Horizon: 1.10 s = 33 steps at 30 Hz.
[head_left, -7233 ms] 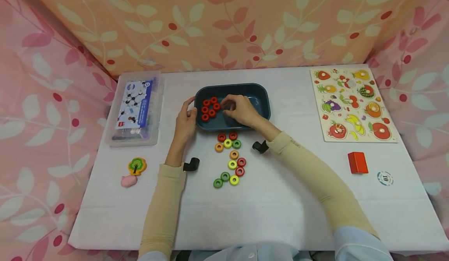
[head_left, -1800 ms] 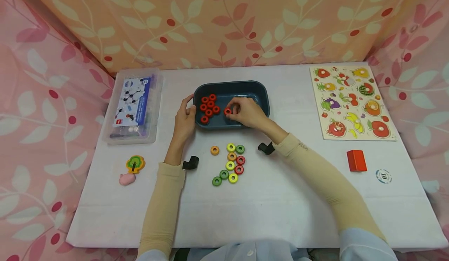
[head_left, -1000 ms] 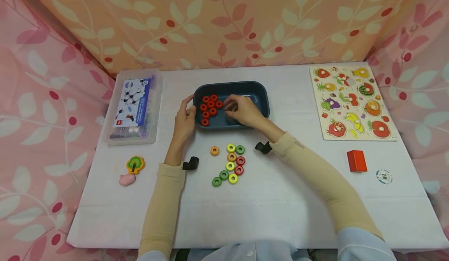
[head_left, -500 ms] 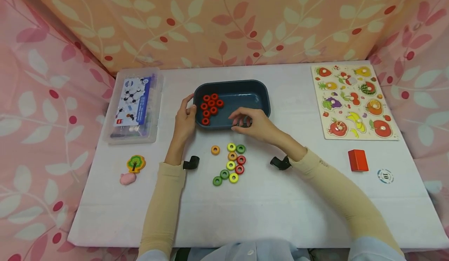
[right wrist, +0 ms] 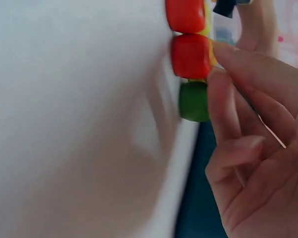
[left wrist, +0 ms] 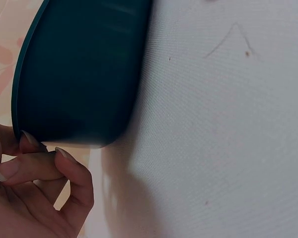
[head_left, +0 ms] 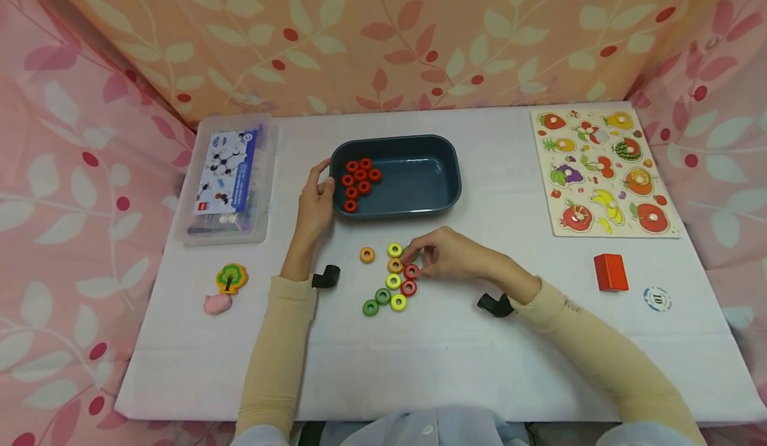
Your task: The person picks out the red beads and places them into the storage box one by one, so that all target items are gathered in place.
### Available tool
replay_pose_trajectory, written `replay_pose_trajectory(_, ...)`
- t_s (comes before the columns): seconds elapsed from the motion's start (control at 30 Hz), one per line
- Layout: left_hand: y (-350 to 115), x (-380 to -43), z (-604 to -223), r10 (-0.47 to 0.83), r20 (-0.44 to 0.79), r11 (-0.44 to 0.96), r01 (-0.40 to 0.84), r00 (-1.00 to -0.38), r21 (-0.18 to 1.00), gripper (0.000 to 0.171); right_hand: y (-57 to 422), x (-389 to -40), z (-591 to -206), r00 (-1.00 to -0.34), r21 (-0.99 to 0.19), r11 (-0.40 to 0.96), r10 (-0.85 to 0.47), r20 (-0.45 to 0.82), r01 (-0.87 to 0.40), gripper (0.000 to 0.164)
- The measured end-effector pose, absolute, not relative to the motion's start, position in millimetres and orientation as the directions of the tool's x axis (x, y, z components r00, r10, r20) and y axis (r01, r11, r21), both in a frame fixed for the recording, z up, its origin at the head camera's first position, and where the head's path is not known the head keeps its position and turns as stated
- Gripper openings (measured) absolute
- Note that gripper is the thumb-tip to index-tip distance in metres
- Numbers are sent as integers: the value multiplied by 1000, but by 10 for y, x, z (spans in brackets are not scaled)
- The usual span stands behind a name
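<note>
My left hand (head_left: 315,208) holds the left end of a dark blue-green tray (head_left: 419,212), its thumb by the rim; in the left wrist view curled fingers (left wrist: 74,173) meet the tray's end wall (left wrist: 79,99). Several red rings (head_left: 361,175) lie in the tray's left part. On the cloth in front, my right hand (head_left: 458,254) has thumb and forefinger at a red ring (head_left: 411,271), pinching at its edge in the right wrist view. Around it lie another red ring (head_left: 409,287), yellow rings (head_left: 393,281), orange rings (head_left: 367,255) and green rings (head_left: 371,307). The hand partly covers one green ring (right wrist: 193,101).
A clear plastic case (head_left: 257,223) with a molecule-pictured label stands at the left, above a tree piece (head_left: 231,277) and a pink pig-like piece (head_left: 218,303). To the right are a fruit puzzle board (head_left: 605,173), a red block (head_left: 610,273) and a round chip (head_left: 657,299).
Two red rings near the tray have gone from the cloth into it. My right hand let go of a red ring beside the others, then moved out toward the cloth rings. The left hand stayed put.
</note>
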<state>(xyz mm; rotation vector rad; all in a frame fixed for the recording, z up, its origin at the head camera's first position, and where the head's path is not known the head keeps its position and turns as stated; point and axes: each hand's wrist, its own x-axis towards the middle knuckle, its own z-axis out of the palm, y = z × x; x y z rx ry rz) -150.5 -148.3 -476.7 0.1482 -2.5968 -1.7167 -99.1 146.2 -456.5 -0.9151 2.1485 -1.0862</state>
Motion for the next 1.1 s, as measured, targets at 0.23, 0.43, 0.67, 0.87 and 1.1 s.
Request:
replay_pose_trajectory(0.23, -1475, -1502, -4766, -103, -47, 390, -84, -994, 917, 42, 1435, -924, -4645, -636, -771, 500, -754, -165, -394, 33)
replay_pose_trajectory(0.43, -1471, -1491, -4758, -104, -56, 383, -92, -993, 919, 42, 1413, -934, -4647, -631, -739, 497, -765, -127, -455, 28)
replay_pose_trajectory(0.67, -1475, -1508, -4773, -95, -51, 378, -83, -994, 922, 42, 1442, -925, -4579, -601, -698, 528, -780, -174, -484, 25)
replay_pose_trajectory(0.87, -1475, -1509, -4771, -110, -50, 384, -88, -993, 919, 41, 1483, -872, -4569, -561, -704, 559, -782, -272, -438, 32)
replay_pose_trajectory(1.1, -1466, -1498, -4764, -107, -48, 375, -85, -993, 923, 42, 1504, -899, -4615, -545, -805, 460, -812, -210, -374, 24)
